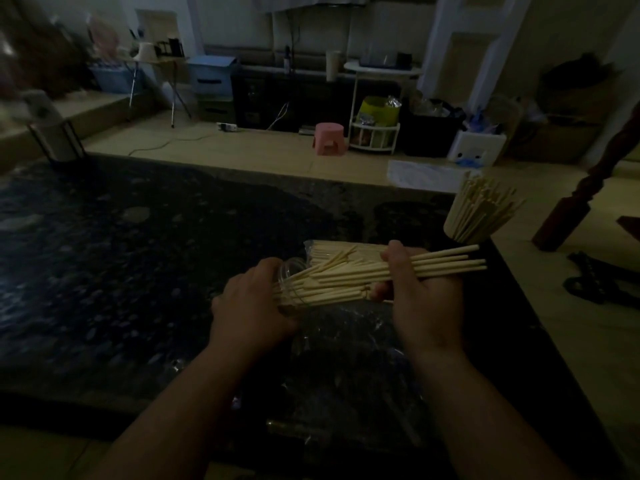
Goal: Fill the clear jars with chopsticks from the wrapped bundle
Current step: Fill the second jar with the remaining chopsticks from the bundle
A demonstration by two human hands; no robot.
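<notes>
My left hand (251,308) grips a clear jar (292,284) tipped on its side, mouth toward the right, with several pale chopsticks inside it. My right hand (420,296) holds a fistful of chopsticks (446,261) whose thin ends reach into the jar's mouth and whose thick ends stick out to the right. Behind my hands the wrapped bundle (343,249) lies flat on the dark table in its clear plastic. A second jar (478,211) full of chopsticks stands upright near the table's right edge.
The dark speckled table (138,271) stretches wide to the left. Crumpled clear plastic (349,341) lies under my wrists. A dark wooden post (585,199) rises just past the right edge. Beyond the far edge are a pink stool (329,138) and shelves on the floor.
</notes>
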